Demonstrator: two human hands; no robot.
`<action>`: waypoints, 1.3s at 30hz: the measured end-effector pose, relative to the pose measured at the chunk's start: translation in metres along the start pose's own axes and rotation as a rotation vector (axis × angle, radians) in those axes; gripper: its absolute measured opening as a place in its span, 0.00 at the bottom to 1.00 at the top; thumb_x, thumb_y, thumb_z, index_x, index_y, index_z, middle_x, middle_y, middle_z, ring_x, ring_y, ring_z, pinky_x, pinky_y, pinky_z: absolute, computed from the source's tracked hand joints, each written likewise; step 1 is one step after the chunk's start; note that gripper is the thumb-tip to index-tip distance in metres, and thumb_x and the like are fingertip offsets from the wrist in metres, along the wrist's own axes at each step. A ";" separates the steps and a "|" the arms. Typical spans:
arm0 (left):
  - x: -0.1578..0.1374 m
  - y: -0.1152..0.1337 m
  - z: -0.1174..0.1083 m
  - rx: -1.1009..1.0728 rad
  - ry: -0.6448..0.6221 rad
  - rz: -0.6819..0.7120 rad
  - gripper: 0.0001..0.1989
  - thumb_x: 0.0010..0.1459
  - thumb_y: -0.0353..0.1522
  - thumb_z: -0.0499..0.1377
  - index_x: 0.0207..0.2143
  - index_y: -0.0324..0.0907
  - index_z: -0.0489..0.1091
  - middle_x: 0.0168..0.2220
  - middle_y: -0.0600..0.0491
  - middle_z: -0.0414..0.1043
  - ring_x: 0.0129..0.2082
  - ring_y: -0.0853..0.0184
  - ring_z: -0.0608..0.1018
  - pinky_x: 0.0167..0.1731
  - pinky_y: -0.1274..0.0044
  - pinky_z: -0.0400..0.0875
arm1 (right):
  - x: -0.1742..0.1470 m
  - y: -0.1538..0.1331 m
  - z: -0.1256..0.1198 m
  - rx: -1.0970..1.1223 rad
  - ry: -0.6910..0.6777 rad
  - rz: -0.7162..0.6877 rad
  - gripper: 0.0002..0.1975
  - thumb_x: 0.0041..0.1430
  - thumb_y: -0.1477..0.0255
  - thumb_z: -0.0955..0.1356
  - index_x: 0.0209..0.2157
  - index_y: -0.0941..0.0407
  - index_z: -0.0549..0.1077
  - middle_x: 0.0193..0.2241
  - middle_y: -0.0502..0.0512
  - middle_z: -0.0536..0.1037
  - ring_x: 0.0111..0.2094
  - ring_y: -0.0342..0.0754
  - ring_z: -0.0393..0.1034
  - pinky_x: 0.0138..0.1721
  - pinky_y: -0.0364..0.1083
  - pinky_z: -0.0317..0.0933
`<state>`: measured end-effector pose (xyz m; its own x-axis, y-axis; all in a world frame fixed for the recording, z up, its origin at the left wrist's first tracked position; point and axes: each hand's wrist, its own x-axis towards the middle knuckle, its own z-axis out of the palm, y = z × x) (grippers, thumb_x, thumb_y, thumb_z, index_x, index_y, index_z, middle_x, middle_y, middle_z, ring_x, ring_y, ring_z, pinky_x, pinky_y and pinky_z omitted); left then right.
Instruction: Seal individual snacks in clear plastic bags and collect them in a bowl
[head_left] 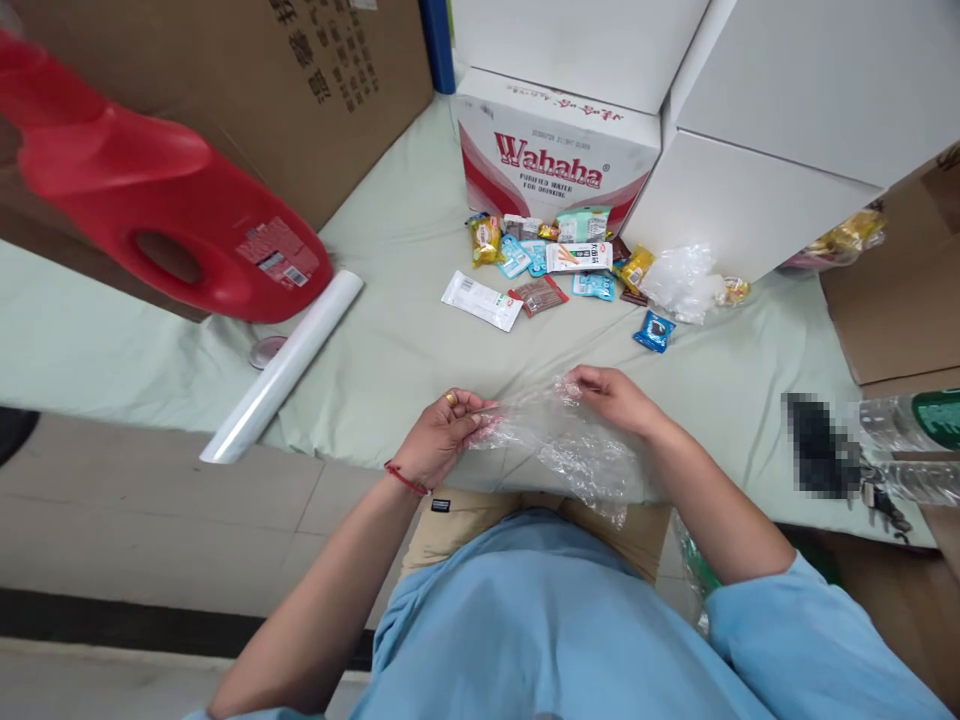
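A clear, crinkled plastic bag (559,435) stretches between my two hands, just above the table's front edge. My left hand (442,435), with a ring and a red string bracelet, pinches one end of it. The opposite end is gripped by the fingers of my right hand (611,395). Beyond the hands lie small packaged snacks: a white packet (482,300), a brown packet (538,296), a blue packet (654,331) and a white stick-snack packet (579,257). Another crumpled clear plastic bag (682,280) rests at the right of this pile.
A large red jug (217,220) and a white roll (285,365) are on the left. Behind the snacks stands a Wahaba-printed carton (559,150) against white boxes (750,190). Plastic bottles (900,425) and keys (885,510) lie at the right edge of the green cloth (405,350).
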<state>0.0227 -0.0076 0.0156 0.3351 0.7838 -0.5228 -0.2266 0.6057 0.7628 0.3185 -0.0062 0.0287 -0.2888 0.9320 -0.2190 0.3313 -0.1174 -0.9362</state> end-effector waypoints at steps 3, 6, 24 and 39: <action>0.000 0.008 -0.019 0.082 -0.035 -0.039 0.24 0.38 0.35 0.77 0.35 0.39 0.71 0.46 0.48 0.80 0.40 0.66 0.82 0.40 0.76 0.74 | 0.001 -0.001 -0.012 0.162 0.124 0.163 0.19 0.57 0.53 0.71 0.36 0.54 0.70 0.31 0.50 0.76 0.30 0.46 0.74 0.31 0.44 0.68; 0.001 0.014 -0.035 0.150 -0.021 0.004 0.23 0.38 0.37 0.77 0.34 0.39 0.73 0.44 0.49 0.81 0.36 0.68 0.81 0.37 0.77 0.73 | -0.002 -0.006 -0.012 0.133 0.212 0.185 0.21 0.59 0.49 0.70 0.37 0.53 0.69 0.30 0.50 0.75 0.28 0.45 0.72 0.27 0.43 0.66; -0.039 -0.027 -0.012 0.061 0.402 0.263 0.26 0.51 0.54 0.65 0.36 0.42 0.68 0.35 0.52 0.71 0.34 0.66 0.75 0.23 0.80 0.68 | -0.005 -0.036 0.089 -0.032 0.410 -0.021 0.11 0.66 0.60 0.66 0.35 0.53 0.71 0.24 0.47 0.72 0.25 0.44 0.66 0.29 0.43 0.60; 0.012 -0.018 0.073 0.155 0.085 -0.064 0.31 0.50 0.59 0.62 0.33 0.38 0.76 0.32 0.49 0.75 0.23 0.73 0.63 0.20 0.79 0.50 | -0.061 -0.050 0.083 0.667 0.329 -0.031 0.10 0.61 0.62 0.74 0.34 0.54 0.74 0.35 0.50 0.77 0.23 0.39 0.64 0.26 0.41 0.60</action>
<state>0.0973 -0.0188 0.0232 0.2647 0.7572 -0.5971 -0.0619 0.6313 0.7731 0.2454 -0.0857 0.0659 0.0290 0.9805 -0.1943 -0.3184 -0.1752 -0.9316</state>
